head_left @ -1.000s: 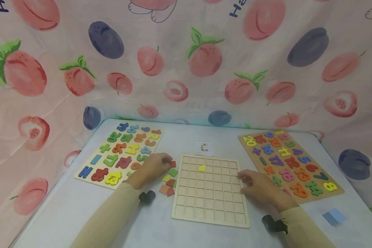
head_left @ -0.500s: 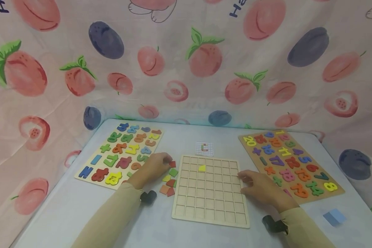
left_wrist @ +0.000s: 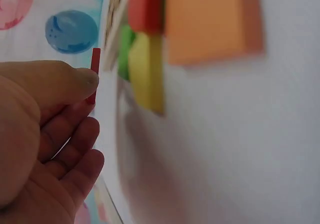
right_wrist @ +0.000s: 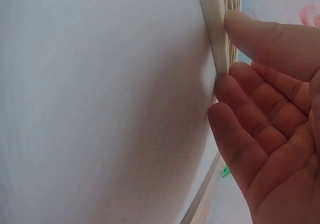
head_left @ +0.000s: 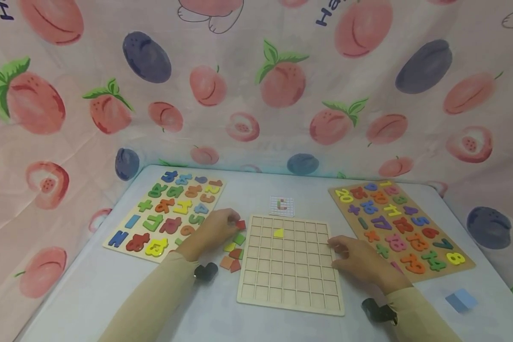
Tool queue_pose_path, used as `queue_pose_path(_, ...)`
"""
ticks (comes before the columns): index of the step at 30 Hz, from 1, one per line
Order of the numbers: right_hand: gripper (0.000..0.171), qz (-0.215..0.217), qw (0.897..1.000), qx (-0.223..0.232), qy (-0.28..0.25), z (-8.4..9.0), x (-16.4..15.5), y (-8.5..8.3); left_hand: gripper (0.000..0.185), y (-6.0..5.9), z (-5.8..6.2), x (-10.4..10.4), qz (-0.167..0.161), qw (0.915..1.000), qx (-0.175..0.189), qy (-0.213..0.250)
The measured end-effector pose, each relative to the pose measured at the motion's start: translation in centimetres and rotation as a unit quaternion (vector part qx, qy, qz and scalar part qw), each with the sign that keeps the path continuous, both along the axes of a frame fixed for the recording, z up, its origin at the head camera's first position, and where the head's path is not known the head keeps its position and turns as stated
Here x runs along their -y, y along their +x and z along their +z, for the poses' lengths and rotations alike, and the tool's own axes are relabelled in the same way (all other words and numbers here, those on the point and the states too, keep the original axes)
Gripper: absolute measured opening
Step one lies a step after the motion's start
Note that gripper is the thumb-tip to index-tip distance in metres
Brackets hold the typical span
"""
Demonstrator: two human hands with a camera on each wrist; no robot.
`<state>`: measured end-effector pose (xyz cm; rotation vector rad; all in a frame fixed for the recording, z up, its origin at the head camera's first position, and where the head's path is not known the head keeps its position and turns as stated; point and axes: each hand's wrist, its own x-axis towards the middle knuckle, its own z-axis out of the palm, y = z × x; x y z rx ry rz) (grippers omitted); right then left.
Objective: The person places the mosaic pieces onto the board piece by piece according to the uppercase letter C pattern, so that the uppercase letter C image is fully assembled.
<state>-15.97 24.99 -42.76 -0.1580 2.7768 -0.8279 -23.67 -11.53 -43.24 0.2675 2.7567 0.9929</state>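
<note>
Left of centre in the head view, the left hand [head_left: 215,229] pinches a thin red tile [head_left: 241,225] between thumb and finger. Flat and plain-coloured, it should be light, stiff and perhaps slippery; opposite edges probably offer the best hold. The right hand [head_left: 356,256], fingers loosely bent, touches the grid board [head_left: 289,274].

My left forearm [head_left: 151,297] reaches up to the left of the grid board [head_left: 289,274], my left grip [head_left: 215,229] pinching between thumb and forefinger — other fingers loosely bent. My right forearm [head_left: 423,313] slants in from the grid board's right, my right grip [head_left: 361,256] relaxed — thumb spread from the fingers, its tip touching the grid board's edge.
</note>
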Motion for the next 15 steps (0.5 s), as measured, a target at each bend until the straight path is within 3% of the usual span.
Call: queue_pose_path(15, 0.052, -0.003, 1.0, 0.005, 0.0, -0.1, 0.0, -0.1, 0.03, -0.4, 0.6, -3.4, -0.069, 0.9963, 0.01, 0.051)
